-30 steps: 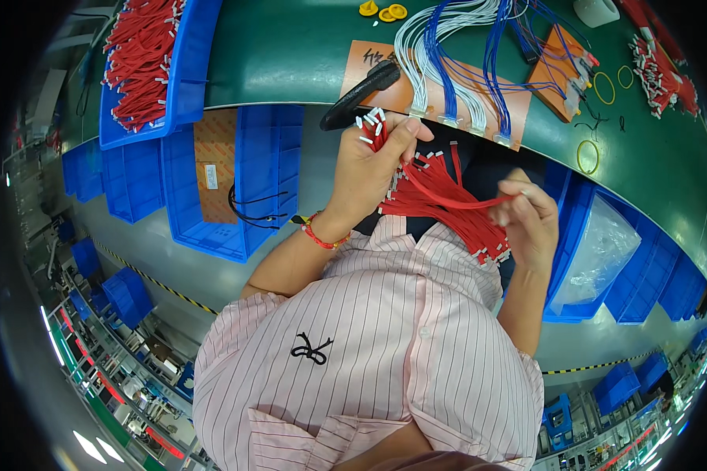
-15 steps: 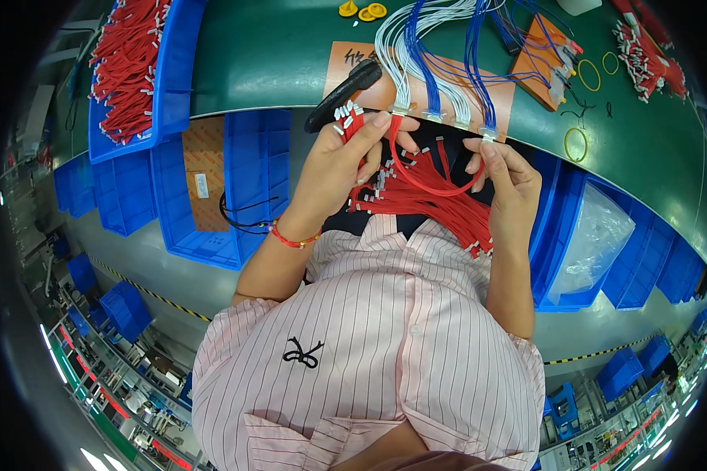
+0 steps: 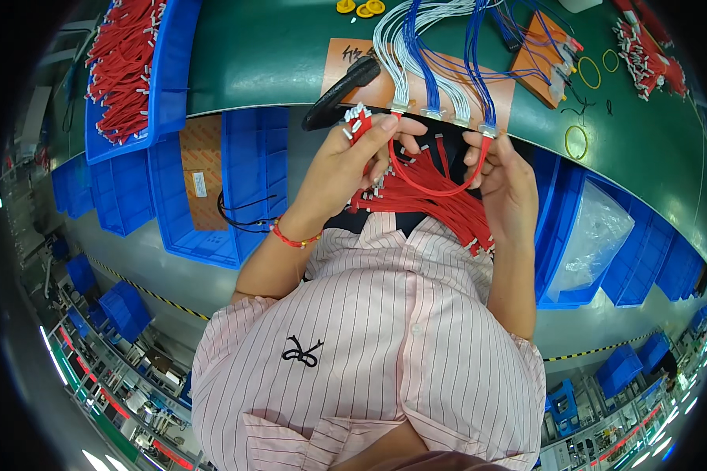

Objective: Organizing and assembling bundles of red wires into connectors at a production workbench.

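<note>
A red cable (image 3: 438, 193) hangs in a U between two connectors at the bench edge. Its left end meets the connector of the white wires (image 3: 401, 82), its right end that of the blue wires (image 3: 485, 106). My left hand (image 3: 352, 157) is closed, holding a bunch of red cables (image 3: 359, 129) with white plugs, thumb and finger beside the U's left end. My right hand (image 3: 507, 177) has its fingers about the cable's right end, just below the connector. Beneath both hands, a pile of red cables (image 3: 440, 196) lies on my lap.
A black curved handle-like piece (image 3: 342, 93) juts over the bench edge at left. The green bench (image 3: 275, 59) carries an orange block (image 3: 543, 59), yellow rings (image 3: 576, 143) and more red cables (image 3: 652, 67). A blue bin (image 3: 177, 71) of red cables stands at left; blue crates (image 3: 255, 180) sit below.
My right thumb has shifted up and right off the connector's front, leaving the red cable's end showing at the blue wires' connector. My left hand has barely moved.
</note>
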`<state>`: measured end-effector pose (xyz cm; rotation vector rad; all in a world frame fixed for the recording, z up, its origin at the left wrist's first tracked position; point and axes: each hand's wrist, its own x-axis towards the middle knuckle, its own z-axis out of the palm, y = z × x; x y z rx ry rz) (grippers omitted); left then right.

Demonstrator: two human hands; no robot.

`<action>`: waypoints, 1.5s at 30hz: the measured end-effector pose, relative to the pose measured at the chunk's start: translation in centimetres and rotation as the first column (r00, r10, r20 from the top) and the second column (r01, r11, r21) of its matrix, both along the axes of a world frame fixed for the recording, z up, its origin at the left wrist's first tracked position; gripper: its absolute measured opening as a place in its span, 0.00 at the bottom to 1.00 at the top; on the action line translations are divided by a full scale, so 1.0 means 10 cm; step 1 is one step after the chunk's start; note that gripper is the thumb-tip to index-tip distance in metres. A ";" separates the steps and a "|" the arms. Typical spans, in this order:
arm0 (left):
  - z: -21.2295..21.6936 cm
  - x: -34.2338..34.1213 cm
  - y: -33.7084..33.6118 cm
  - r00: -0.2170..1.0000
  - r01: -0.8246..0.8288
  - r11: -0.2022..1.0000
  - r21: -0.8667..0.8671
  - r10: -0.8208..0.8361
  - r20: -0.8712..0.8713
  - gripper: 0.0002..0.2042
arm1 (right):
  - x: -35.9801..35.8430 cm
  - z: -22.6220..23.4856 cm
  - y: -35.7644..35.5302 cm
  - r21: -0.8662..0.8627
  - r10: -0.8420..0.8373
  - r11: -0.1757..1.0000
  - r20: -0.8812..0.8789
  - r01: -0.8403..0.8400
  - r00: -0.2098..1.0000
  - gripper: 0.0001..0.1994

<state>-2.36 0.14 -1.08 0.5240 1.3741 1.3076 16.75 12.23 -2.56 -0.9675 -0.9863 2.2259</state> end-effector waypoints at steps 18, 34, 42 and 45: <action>-0.03 0.17 -0.13 0.859 0.098 0.993 0.069 -0.120 0.498 0.23 | 0.05 -0.52 -0.12 0.454 0.177 0.809 0.417 -0.373 0.891 0.05; 0.01 0.28 -0.03 0.973 -0.150 0.987 0.061 0.136 0.188 0.15 | -0.08 0.04 -0.25 0.491 0.355 0.729 0.327 -0.478 0.876 0.08; -0.07 0.15 0.02 0.949 -0.173 0.985 0.015 0.162 0.271 0.17 | 0.58 -0.06 0.06 0.219 0.317 0.916 0.115 -0.336 0.941 0.05; -0.07 0.11 0.03 0.941 -0.164 0.986 0.008 0.154 0.303 0.16 | 0.58 -0.15 0.04 0.107 0.210 0.976 -0.238 -0.189 0.948 0.06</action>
